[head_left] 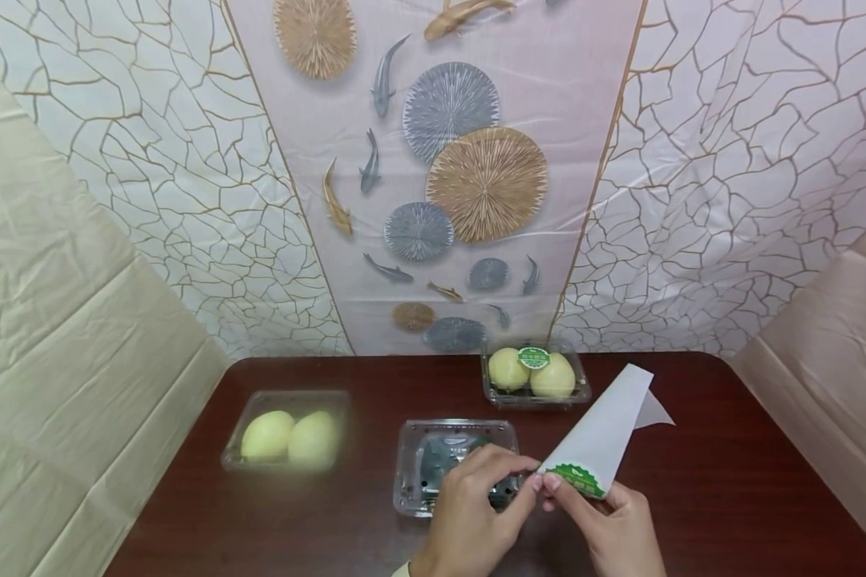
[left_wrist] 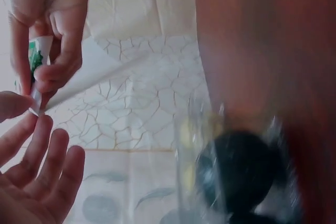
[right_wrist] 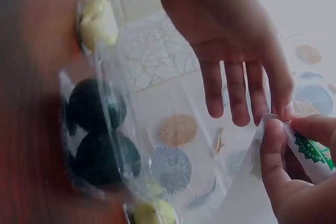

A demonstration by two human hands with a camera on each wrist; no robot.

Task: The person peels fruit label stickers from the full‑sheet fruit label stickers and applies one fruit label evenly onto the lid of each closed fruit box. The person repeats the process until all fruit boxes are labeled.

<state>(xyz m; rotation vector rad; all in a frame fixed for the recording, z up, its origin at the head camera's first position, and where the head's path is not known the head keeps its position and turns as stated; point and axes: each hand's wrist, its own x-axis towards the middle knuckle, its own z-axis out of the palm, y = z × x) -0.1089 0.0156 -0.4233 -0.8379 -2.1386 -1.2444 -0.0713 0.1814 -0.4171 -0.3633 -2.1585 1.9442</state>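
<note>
In the head view a white sheet of stickers (head_left: 597, 437) with green printed labels is raised above the table's right front, its far end fanning out. My right hand (head_left: 617, 525) grips its near end between thumb and fingers. With thumb and index fingertip my left hand (head_left: 472, 509) pinches the sheet's near corner; its other fingers extend freely in the right wrist view. Just beyond the left hand stands a clear plastic box (head_left: 406, 481), partly hidden by it. Two dark green round things (right_wrist: 107, 156) lie in that box, their kind unclear.
A clear box (head_left: 328, 401) with two pale yellow-green round fruits (head_left: 269, 434) stands at the left. At the back right, another box (head_left: 583, 393) holds similar fruits (head_left: 552, 377) and bears a green label (head_left: 533, 357). Patterned cloth (head_left: 447, 280) hangs behind the dark red table (head_left: 188, 521).
</note>
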